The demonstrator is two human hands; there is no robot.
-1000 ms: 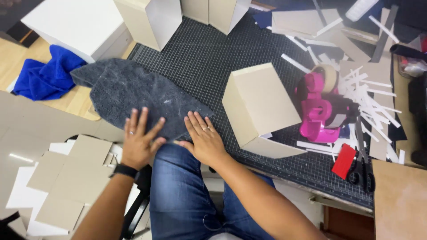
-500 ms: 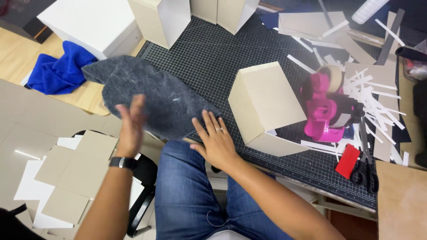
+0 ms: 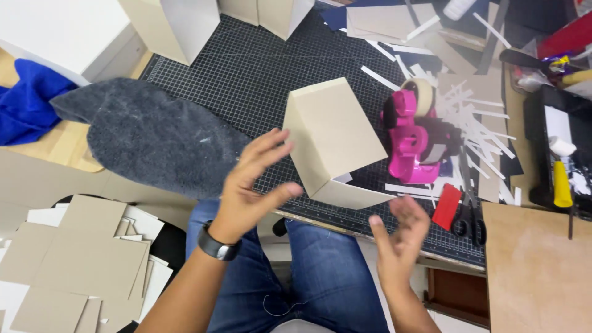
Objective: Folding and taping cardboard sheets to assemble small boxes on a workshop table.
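Observation:
A beige cardboard box (image 3: 336, 139) lies tilted on the black gridded cutting mat (image 3: 246, 74), one flap open at its near end. My left hand (image 3: 253, 182), with a dark watch on the wrist, is raised above the mat's near edge just left of the box, fingers spread and empty. Over the table's front edge my right hand (image 3: 398, 237) hovers palm up, fingers apart, a little below and to the right of the box. Neither hand touches the box. A grey felt cloth (image 3: 154, 139) lies on the mat to the left.
A pink tape dispenser (image 3: 413, 132) stands right of the box among white paper strips. Black scissors (image 3: 465, 216) and a red block (image 3: 447, 206) lie near the front edge. A blue cloth (image 3: 28, 102) sits far left, more boxes at the back, cardboard sheets (image 3: 74, 259) on the floor.
Both hands have lifted off the grey cloth and the mat edge. The left rose beside the box; the right swung out to the right, below the box.

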